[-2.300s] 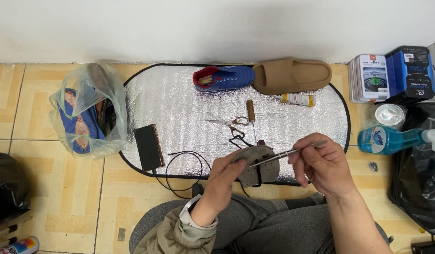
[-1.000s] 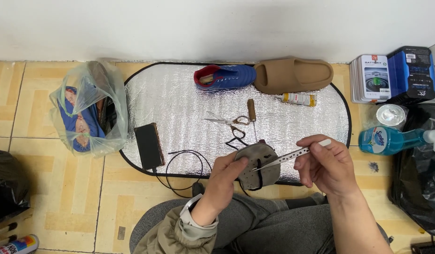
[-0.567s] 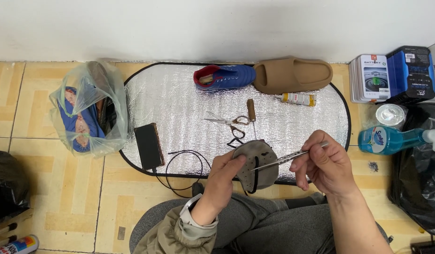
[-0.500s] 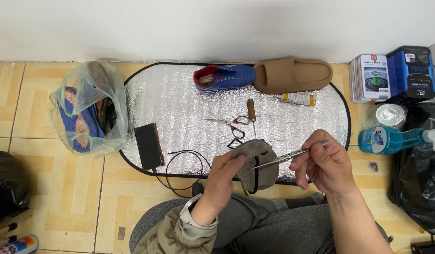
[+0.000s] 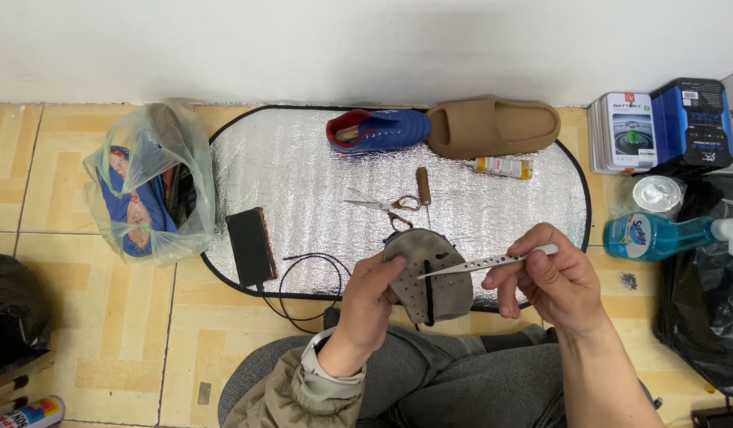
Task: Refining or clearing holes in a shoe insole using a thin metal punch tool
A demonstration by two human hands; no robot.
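Fingers of our left hand [image 5: 372, 295] wrap the near edge of a grey shoe upper [image 5: 428, 273], a closed grip that holds it just above our lap at the near rim of the silver mat [image 5: 303, 170]. Our right hand [image 5: 553, 277] pinches the far end of a slim perforated metal tool [image 5: 481, 262]; its tip touches the upper beside a dark slit. Just beyond the grip lie small scissors [image 5: 378, 204] and a short wooden handle [image 5: 422, 185]. Farther beyond sit a blue shoe with red lining [image 5: 380, 130], a tan slide sandal [image 5: 493, 126], and a small tube with a white label [image 5: 499, 166]. Left of the grip we see a dark phone [image 5: 250, 246] with a black cable [image 5: 311, 285], then a clear plastic bag [image 5: 148, 186] holding blue items. Right of the grip stand a blue spray bottle [image 5: 660, 235], lying on its side, a foil-topped tub [image 5: 656, 192], a white boxed pack [image 5: 626, 131] and a dark blue box [image 5: 691, 123].
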